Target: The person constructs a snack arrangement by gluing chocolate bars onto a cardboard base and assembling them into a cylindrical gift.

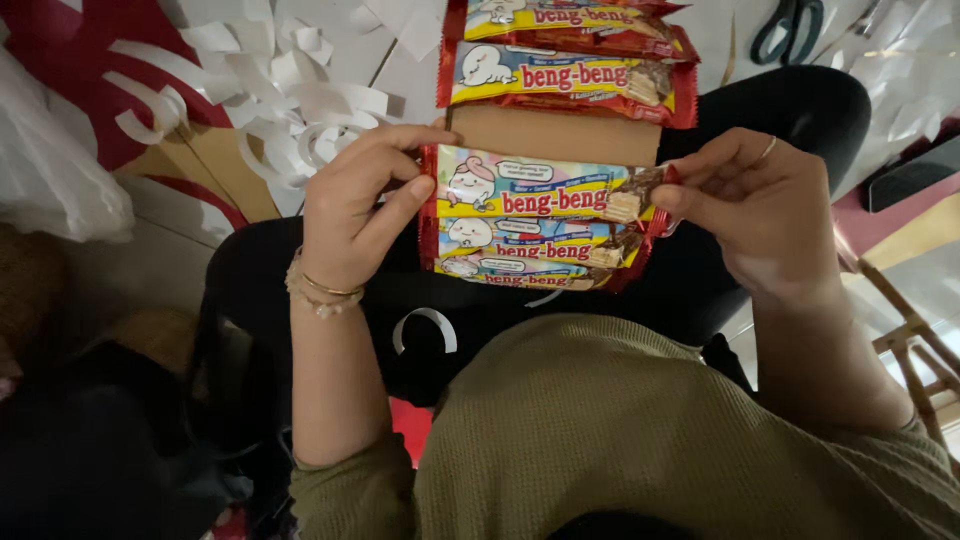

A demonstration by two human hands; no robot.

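You've got two snack bars [565,65] already fixed across the far end of the cardboard strip [555,135], beyond your fingertips, and three more stacked in a row between your hands, so I'd judge the strip about half covered, with a bare band of cardboard left showing between the two groups. The top snack bar [540,190] of the near group looks like the one in hand: your left hand [355,205] pinches its left end, thumb on the wrapper front and fingers curled behind the edge; your right hand [760,205] pinches the crimped right end between thumb and forefinger, ring visible on it. Bar sits level, spanning straight between both hands, over your lap. The two bars below it lie slightly overlapped, just nearer your body. Whether they're stuck down yet I can't tell. White paper curls [290,95] lie past your left hand; scissors [790,25] lie well beyond your right hand.
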